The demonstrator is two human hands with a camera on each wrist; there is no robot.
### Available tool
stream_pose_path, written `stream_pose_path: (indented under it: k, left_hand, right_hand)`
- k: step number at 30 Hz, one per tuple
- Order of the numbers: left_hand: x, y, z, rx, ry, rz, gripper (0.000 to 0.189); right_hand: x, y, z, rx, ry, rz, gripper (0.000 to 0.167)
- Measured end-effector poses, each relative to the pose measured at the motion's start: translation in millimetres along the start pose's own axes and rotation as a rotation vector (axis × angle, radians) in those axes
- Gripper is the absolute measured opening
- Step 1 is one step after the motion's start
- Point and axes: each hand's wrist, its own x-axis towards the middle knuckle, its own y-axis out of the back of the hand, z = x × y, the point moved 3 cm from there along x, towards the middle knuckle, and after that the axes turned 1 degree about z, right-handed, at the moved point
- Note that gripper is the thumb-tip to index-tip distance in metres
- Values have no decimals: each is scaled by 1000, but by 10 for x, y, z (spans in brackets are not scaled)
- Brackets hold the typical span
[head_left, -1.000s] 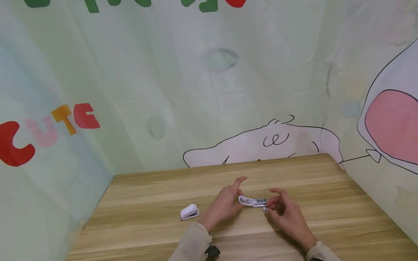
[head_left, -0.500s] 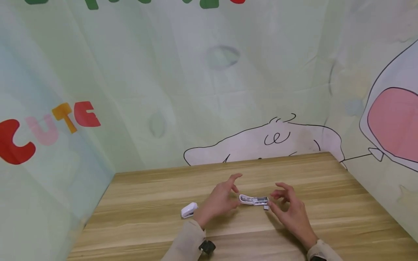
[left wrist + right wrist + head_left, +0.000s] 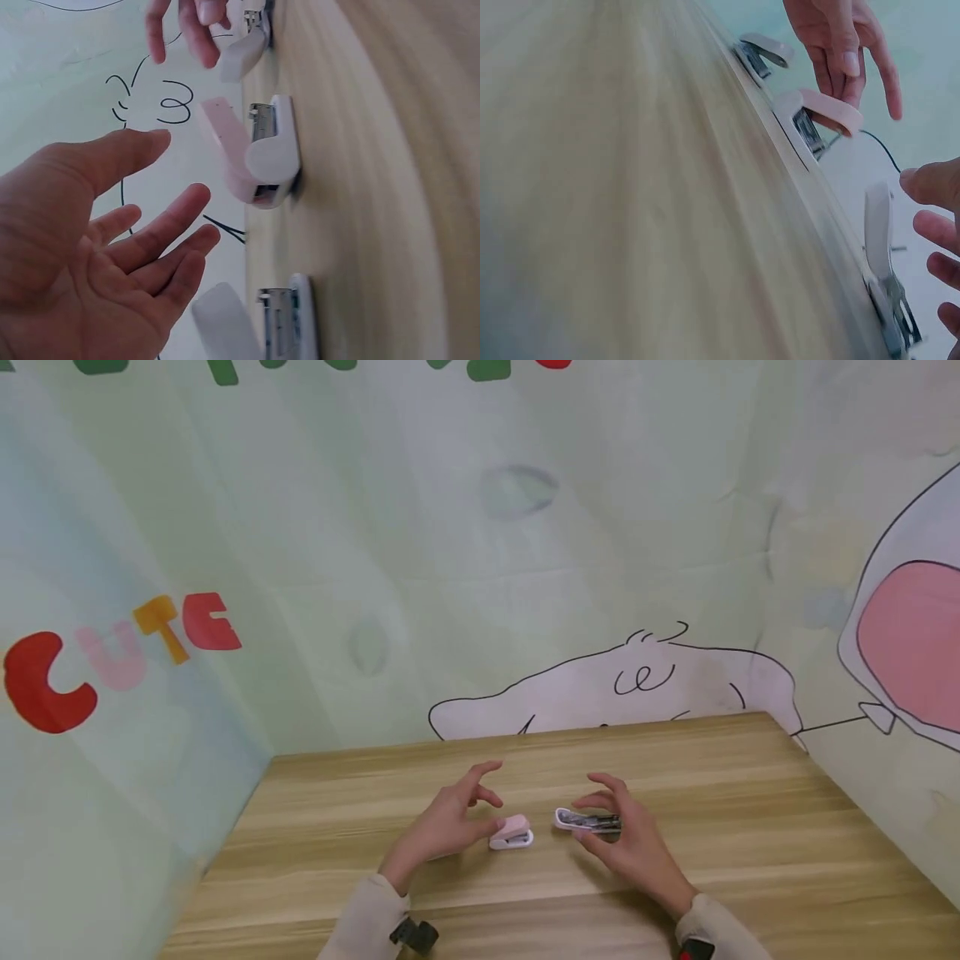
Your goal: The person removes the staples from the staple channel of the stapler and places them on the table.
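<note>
Fingers (image 3: pixel 180 211) spread and holding nothing, the left hand (image 3: pixel 442 827) hovers just left of a pink-and-white stapler (image 3: pixel 513 832) on the tabletop (image 3: pixel 360 793). Right of that landmark, an opened white stapler (image 3: pixel 573 820) lies beside the right hand (image 3: pixel 633 843), its fingers parted, gripping nothing; a second white stapler (image 3: pixel 223 319) stands left.

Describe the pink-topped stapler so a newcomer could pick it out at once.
On the wood-grain table, look between the left hand and right hand. It is the small stapler by the left thumb. Its pink top sets it apart from the opened-out white stapler and the other white stapler.
</note>
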Motion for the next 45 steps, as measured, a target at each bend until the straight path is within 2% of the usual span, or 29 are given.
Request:
stream_pose_path:
  k: [5,9,12,18,24,31,38,45]
  left_hand:
    - [-24,-110,-5,-80,11,30,85]
    - [-15,-207,16,-99,0,52,91]
    - [0,-250,24,-83,-14,66,92]
    - [-3,-280,40,-60,-20,83,89]
    - [13,-326,3,-39,0,110,85]
    - [20,-365,-11,-33,7,109,86]
    - [3,-320,27,-17,36,99,87]
    - [16,-219,55,-11,61,99,89]
  right_hand:
    - [138,-172,-65,-64,-38,-62,88]
    - [222,-335,-133,-80,-66,-132,94]
    - [272,-453,-184,-103,-70,-165,99]
    - [333,-602,-242,-162,-75,-182,100]
    - [353,-627,-242,-130,-85,-186,98]
    - [318,-627,-206,-91,-127,-199,95]
    - [315,-632,-202,-69,-148,-204,94]
    - [316,-611,-177,-74,-102,-222,91]
